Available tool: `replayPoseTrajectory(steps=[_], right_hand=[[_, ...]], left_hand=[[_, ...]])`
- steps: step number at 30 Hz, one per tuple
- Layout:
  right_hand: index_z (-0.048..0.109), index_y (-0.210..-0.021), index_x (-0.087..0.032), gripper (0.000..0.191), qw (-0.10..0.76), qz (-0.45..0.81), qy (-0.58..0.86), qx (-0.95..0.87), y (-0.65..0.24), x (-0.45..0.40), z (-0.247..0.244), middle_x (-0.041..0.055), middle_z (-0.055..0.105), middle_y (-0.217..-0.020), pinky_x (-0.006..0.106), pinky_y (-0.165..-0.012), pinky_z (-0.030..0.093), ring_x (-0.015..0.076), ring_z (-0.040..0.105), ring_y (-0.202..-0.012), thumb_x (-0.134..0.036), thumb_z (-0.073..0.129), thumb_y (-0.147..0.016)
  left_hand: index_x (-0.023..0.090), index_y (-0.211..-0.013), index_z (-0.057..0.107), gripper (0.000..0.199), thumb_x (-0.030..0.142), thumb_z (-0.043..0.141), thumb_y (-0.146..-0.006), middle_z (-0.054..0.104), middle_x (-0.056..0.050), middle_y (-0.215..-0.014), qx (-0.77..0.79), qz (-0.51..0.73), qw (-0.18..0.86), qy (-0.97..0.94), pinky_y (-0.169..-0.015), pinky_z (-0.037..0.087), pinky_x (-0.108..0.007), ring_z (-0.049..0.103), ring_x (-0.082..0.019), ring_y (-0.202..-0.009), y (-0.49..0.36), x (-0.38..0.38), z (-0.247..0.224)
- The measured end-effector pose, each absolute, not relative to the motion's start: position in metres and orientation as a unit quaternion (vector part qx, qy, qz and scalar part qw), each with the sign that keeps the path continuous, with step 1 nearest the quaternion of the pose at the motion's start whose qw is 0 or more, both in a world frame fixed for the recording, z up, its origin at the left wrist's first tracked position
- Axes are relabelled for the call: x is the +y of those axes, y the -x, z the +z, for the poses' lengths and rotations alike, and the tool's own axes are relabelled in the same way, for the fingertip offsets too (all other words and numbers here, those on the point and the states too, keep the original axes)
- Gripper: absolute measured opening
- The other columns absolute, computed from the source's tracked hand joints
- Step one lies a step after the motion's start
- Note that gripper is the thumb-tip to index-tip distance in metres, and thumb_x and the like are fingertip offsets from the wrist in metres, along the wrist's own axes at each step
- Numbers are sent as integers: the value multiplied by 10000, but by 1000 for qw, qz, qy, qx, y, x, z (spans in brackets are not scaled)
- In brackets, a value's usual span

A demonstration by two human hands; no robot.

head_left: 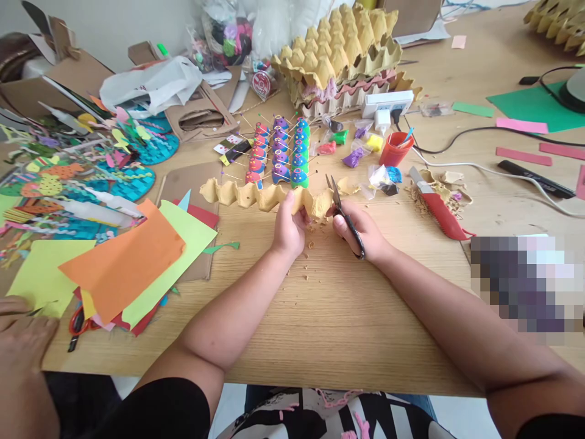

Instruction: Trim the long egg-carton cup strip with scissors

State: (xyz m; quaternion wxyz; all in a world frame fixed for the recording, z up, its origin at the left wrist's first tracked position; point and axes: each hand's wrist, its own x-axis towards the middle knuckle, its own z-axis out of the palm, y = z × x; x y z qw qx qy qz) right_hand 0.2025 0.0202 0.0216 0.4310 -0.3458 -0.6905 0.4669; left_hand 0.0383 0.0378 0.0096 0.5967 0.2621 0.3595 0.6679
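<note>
My left hand [289,228] grips a long strip of yellow egg carton [247,195] from below, near its right part. In my right hand [363,231] are black-handled scissors [348,218], with the blades pointing up and parted a little, beside the strip's right end. Small carton crumbs lie on the table below the strip. Just behind the strip stand three rows of painted carton cups, a red one [258,155], a purple one [280,149] and a blue-green one [300,152], with thin sticks poking out of them.
Stacked egg trays [333,49] stand at the back, near a white power strip [388,102]. A red cup [393,149] and a red-handled knife [441,210] are on the right. Coloured paper [128,262] lies left, near another person's hand [27,329].
</note>
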Motion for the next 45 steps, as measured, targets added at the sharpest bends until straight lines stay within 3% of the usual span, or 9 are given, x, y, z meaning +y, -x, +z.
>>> replayPoseTrajectory(steps=[23, 34, 45], right_hand=[[583, -924, -228, 476, 462, 433, 332, -700, -200, 25, 11, 13, 584, -833, 327, -745, 473, 178, 544, -789, -700, 561, -980], [571, -884, -223, 430, 462, 429, 376, -679, -202, 23, 16, -49, 470, -703, 298, -670, 392, 129, 433, -656, -640, 636, -966], [600, -973, -246, 481, 486, 439, 419, -629, -201, 24, 15, -50, 464, -690, 308, -628, 384, 139, 438, -634, -700, 721, -872]], left_hand=[[203, -778, 614, 425, 573, 573, -982, 506, 2, -656, 352, 667, 596, -278, -484, 344, -239, 439, -104, -526, -39, 37, 8], [204, -844, 622, 439, 614, 562, -988, 561, 1, -709, 375, 667, 591, -254, -498, 353, -228, 464, -98, -546, -37, 36, 8], [241, -924, 647, 463, 682, 513, -974, 621, -1, -765, 403, 668, 569, -261, -497, 343, -233, 519, -108, -578, -33, 39, 8]])
